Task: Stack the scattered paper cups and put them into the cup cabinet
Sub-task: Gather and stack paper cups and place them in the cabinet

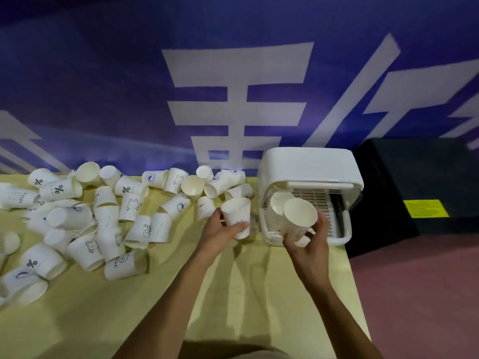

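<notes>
The blue wall banner with large white characters [233, 73] fills the upper half of the frame. Below it, the pale yellow table top [134, 314] runs from the left edge to right of centre. A black box-shaped unit [394, 182] sits at the right edge with a yellow label [425, 208] on it, and reddish floor [427, 294] shows in the lower right.

The white plastic cup cabinet with rounded corners [308, 164] stands on the table's far right corner, right of centre in the frame. Its front is open and a slatted floor shows inside. A white paper cup on its side [277, 202] lies in the opening, mouth toward you. Whether it is one cup or the end of a stack, you cannot tell.

The scattered white paper cups [103, 216] cover the left and centre of the table. Most are tipped over, some piled on one another, with printed marks such as "%", "HELLO" and a small bear.

Your left hand [220, 230], at centre frame, has its fingers curled round a single white paper cup [237, 213]. The cup is held above the table, just left of the cabinet, mouth tilted up.

Your right hand [312, 246] grips a short nested stack of white paper cups [300, 215] from below. The stack sits right at the cabinet's opening with its mouth facing you.
</notes>
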The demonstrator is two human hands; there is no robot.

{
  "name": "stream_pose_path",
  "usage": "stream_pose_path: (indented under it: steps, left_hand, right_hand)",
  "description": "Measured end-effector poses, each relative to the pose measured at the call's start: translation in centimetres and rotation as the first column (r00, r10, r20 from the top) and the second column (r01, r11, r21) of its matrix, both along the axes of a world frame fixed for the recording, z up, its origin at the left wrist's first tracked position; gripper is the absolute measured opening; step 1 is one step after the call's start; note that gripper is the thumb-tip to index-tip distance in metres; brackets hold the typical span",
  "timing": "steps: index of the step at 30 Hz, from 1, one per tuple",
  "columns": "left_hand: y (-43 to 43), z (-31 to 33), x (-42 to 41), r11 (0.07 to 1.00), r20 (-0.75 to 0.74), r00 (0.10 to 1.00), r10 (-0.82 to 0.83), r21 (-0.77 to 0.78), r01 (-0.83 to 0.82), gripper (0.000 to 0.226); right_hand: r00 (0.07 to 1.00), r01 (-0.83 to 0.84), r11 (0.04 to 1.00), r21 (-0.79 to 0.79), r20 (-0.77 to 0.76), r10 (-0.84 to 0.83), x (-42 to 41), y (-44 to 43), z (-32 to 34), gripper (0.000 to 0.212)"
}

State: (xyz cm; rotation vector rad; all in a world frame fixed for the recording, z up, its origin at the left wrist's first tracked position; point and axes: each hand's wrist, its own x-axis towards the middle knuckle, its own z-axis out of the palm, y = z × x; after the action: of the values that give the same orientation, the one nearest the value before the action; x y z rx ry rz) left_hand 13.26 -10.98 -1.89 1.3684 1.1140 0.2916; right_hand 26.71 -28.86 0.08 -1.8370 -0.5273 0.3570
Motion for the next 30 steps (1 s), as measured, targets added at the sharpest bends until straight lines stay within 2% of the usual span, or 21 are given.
stream_pose_path:
  steps: [5, 9, 14, 25, 27, 30]
  left_hand:
    - [-1.4, 0.7, 1.3, 0.999, -0.022, 0.999, -0.035, 0.011, 0.035, 0.079]
    - [-1.6, 0.9, 2.3, 0.997, -0.049, 0.996, -0.069, 0.031, 0.071, 0.078]
    - [-1.5, 0.8, 2.8, 0.994, -0.077, 0.993, -0.095, 0.039, 0.098, 0.066]
    - [-1.7, 0.1, 2.8, 0.989, -0.093, 0.989, -0.114, 0.084, 0.122, 0.064]
    - [-1.8, 0.2, 2.6, 0.985, -0.096, 0.989, -0.115, 0.118, 0.126, 0.062]
    - [-2.0, 0.5, 2.4, 0.977, -0.100, 0.990, -0.101, 0.178, 0.118, 0.064]
  right_hand:
    - [0.990, 0.135, 0.990, -0.033, 0.039, -0.134, 4.6, -1.8, -0.4, 0.062]
    - [0.992, 0.123, 0.988, -0.095, 0.042, -0.120, 6.4, -1.0, -1.6, 0.078]
    - [0.998, 0.067, 0.981, -0.180, 0.024, -0.064, 7.2, -0.2, -3.0, 0.091]
    - [0.999, -0.019, 0.897, -0.442, 0.016, 0.030, 8.7, 0.5, -4.4, 0.092]
    - [0.996, 0.020, 0.914, -0.406, 0.091, 0.018, 8.2, 0.3, -3.7, 0.079]
    - [0.974, 0.008, 0.973, -0.230, 0.221, 0.044, 6.5, 0.4, -1.8, 0.045]
